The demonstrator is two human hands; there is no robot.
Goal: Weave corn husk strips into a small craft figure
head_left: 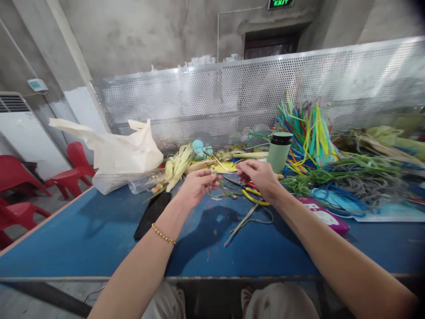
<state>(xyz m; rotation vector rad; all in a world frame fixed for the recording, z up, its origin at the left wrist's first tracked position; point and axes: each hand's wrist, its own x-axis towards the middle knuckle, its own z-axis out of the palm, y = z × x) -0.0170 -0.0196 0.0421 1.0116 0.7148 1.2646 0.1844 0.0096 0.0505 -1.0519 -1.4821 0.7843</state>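
My left hand (199, 186) is raised over the blue table, its thumb and fingers pinched on a thin green strand (214, 175). To its right hovers my right hand (260, 175), fingers curled together; whatever lies between them is too small to make out. Scissors with yellow handles (254, 197) rest on the table just under my right hand, partly covered by it. Green strand pieces (229, 194) are scattered between the hands. Nearer to me lies a loose pale-green strip (239, 227) beside a thin grey cord.
A black phone (149, 217), clear bottle (142, 182) and white bag (122, 155) are at left. Corn husks (179, 166) lie behind. At right are a green tumbler (280, 155), colourful strips (308, 133), tangled cords (358, 177) and a purple packet (327, 215). Perforated metal (199, 97) borders the back.
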